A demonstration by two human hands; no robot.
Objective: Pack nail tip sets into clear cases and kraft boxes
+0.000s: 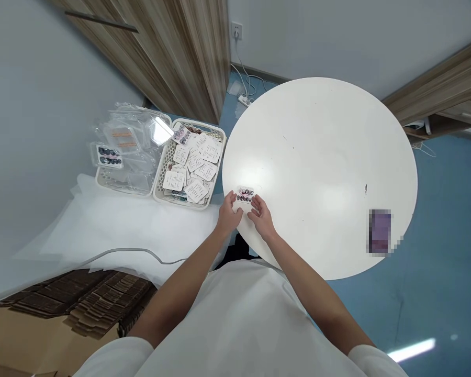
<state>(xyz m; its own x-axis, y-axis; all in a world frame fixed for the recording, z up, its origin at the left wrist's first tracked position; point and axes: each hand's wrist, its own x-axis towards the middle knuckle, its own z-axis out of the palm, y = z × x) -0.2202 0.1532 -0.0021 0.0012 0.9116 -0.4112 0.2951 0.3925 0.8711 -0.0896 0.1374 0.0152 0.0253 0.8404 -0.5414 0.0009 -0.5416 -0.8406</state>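
A small card of what look like press-on nails [245, 195], dark and pink in two rows, lies on the round white table [317, 146] at its near left edge. My left hand [228, 214] is at the card's left side, with thumb and fingers apart. On the other side is my right hand [262, 215], its fingertips by the card's right edge and its thumb spread away. Both hands are open; whether the fingertips touch the card I cannot tell.
Left of the table stands a white basket [157, 191] full of printed cards [196, 189]. Beside it another basket holds clear plastic boxes [121, 136]. A pixelated purple item [380, 230] lies at the table's right. Flattened cardboard [31, 335] is stacked at lower left.
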